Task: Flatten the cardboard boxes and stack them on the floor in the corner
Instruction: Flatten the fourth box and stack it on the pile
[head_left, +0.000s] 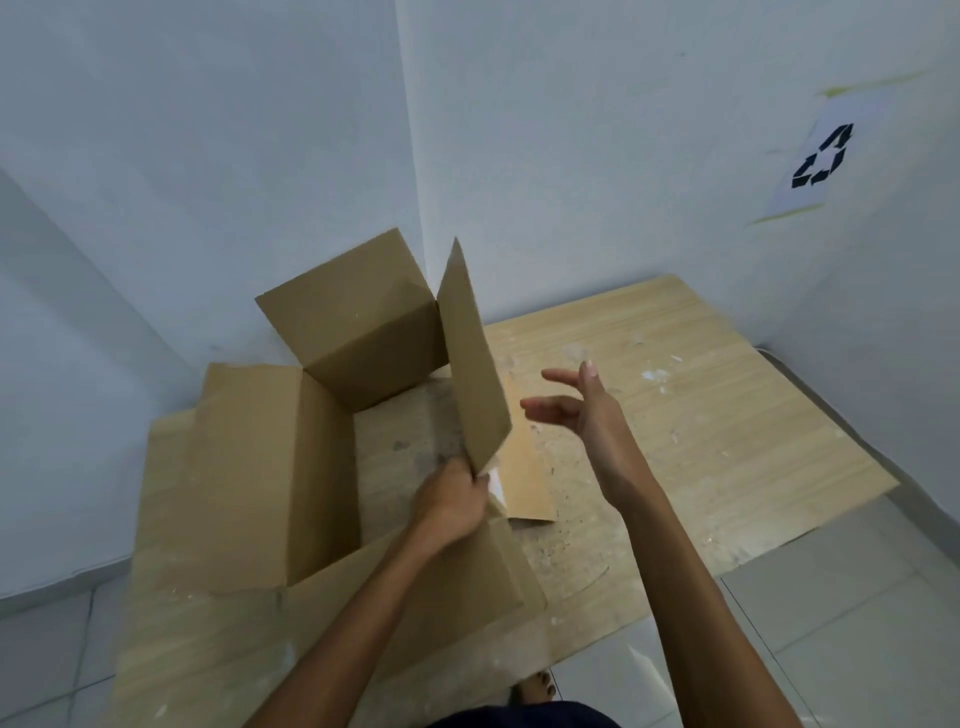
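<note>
An open brown corrugated cardboard box (291, 447) stands in the corner of the room on a pale wood-grain sheet (691, 395) laid over the grey tiled floor (831, 639). Its bottom is open, so the sheet shows through, and its flaps splay outward. The left hand (454, 501) has its grip closed on the lower corner of the box's tall right-hand panel (470, 358), which stands up nearly on edge. The right hand (579, 410), just to the right of the box, holds nothing; its fingers are spread wide and it hangs close to that panel without touching it. A paper sheet with a black recycling symbol (823, 156) is taped to the wall well to the right of the box.

The box looks only partly collapsed. The risk, as I judge it, is that one pinched corner gives poor control: the panel could twist or tear at the crease, or the box could spring back open if the free hand does not press the walls flat.
</note>
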